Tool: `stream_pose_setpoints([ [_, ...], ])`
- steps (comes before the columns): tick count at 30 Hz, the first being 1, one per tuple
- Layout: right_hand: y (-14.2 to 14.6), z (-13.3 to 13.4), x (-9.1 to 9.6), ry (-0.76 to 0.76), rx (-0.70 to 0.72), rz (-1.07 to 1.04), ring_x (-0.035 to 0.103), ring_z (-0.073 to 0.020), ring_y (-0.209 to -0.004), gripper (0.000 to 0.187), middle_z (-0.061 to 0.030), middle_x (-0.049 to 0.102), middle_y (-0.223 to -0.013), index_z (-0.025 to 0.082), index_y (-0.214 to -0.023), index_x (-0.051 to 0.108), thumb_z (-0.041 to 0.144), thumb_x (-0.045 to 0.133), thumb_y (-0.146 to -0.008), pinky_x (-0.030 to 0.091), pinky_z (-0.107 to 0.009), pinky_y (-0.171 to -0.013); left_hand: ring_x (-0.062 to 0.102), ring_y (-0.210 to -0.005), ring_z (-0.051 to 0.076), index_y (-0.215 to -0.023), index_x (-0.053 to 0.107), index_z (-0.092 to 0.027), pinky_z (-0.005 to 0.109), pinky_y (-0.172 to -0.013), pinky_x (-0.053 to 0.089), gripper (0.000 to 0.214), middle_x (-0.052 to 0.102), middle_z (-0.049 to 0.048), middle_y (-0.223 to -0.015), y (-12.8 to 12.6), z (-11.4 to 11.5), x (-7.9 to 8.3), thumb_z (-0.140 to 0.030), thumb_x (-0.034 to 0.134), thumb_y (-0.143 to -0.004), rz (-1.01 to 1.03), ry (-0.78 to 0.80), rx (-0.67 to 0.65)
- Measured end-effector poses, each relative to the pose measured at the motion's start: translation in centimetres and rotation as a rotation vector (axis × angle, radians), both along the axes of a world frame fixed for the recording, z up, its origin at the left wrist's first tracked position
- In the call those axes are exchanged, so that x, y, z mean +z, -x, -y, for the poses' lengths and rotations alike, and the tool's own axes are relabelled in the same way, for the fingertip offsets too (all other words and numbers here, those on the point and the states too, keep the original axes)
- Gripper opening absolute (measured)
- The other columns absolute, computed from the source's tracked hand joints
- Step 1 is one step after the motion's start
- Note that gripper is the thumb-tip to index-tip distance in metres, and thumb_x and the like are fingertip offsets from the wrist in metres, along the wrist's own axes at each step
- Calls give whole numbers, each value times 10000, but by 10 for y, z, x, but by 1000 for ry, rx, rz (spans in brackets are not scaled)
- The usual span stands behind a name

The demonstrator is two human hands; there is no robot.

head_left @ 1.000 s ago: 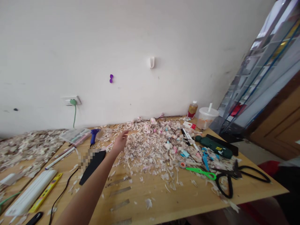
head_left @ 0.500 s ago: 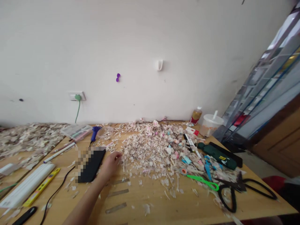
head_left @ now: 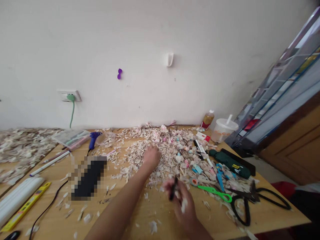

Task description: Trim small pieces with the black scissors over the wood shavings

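My left hand reaches into the middle of a heap of pale, petal-like scraps on the wooden table. Its back faces me and its fingertips are hidden, so whether it grips a scrap does not show. Nearer to me, my right hand is closed around a short black stick-like object, blurred, its exact kind unclear. A whitish scrap shows against that same hand. Beyond the left hand, pinkish-white blossoms and thin brown twigs lie along the back of the heap.
To the right lie a tape roll, green-handled scissors, large black-handled shears, a dark green pouch, a drink cup and a bottle. A blue glue gun, a corded cable and a yellow level are left.
My left hand has moved right and away from me, from the heap's left edge into its middle. My right hand has come into view with the black object. The view has shifted slightly.
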State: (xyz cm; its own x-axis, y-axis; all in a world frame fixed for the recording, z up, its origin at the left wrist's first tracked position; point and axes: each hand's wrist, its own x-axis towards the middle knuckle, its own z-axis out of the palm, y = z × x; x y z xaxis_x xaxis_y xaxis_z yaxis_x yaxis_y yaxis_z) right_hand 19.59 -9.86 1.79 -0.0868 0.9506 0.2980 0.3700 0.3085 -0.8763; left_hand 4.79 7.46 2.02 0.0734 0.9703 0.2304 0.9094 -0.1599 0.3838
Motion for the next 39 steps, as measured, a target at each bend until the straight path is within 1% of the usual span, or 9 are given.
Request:
stream_pose_setpoints([
  [5,17,-103,13,-157,-156,-72,595,-202,-896,298,-97,636,-1004,192,-1104,551,345,409,-891,481,-351,-832,552,-920,236,-834,624,-195,342,-810,394,142,633,94,-893,19,3,-2,-273,506,-855,116,-48,-15],
  [10,16,-146,5,-325,-337,41,542,-220,-956,294,-118,585,-1053,171,-1101,507,338,417,-876,440,-383,-871,543,-919,257,-840,645,-195,366,-815,390,264,627,111,-885,23,8,-12,-409,494,-868,122,-63,21],
  [13,12,-152,-7,-329,-418,32,538,-208,-892,384,-96,560,-1034,177,-1109,465,389,551,-801,455,-360,-813,532,-937,264,-805,658,-191,372,-821,388,205,621,113,-892,16,1,-11,-361,549,-836,114,-55,-37],
  [16,6,-154,-16,-272,-409,94,534,-204,-849,446,-69,560,-987,192,-1088,470,402,641,-734,457,-348,-779,541,-903,231,-765,647,-187,357,-828,391,131,625,80,-853,20,1,-7,-265,557,-819,292,-115,-49],
  [21,5,-149,-17,-220,-197,306,521,-229,-901,353,-68,556,-934,191,-1069,492,344,599,-769,440,-361,-807,547,-619,142,-709,596,-170,266,-636,421,233,602,8,-647,45,23,-11,-393,652,-748,1099,0,139],
  [23,10,-144,-15,-191,-73,355,516,-233,-925,385,-72,550,-958,189,-1082,479,340,614,-755,430,-361,-825,544,-593,117,-675,571,-164,245,-632,429,270,598,-9,-617,50,31,-13,-392,716,-690,1413,38,153],
  [26,21,-134,-13,-152,38,425,517,-221,-901,334,-57,547,-930,194,-1041,489,330,610,-761,417,-350,-827,564,-622,94,-701,578,-159,225,-669,447,273,623,-17,-657,51,37,-9,-310,790,-618,1699,32,118],
  [31,30,-125,-13,-138,110,467,520,-204,-865,248,-42,548,-881,194,-1009,508,289,573,-789,406,-318,-797,592,-661,74,-939,642,-162,194,-699,472,353,641,-16,-733,50,43,2,-206,796,-625,1927,88,113],
  [39,28,-126,-9,-141,117,425,519,-196,-840,183,-38,563,-862,195,-948,501,315,553,-820,387,-308,-784,616,-663,87,-722,622,-124,203,-712,523,152,644,8,-685,49,50,-2,-133,764,-668,2169,257,137],
])
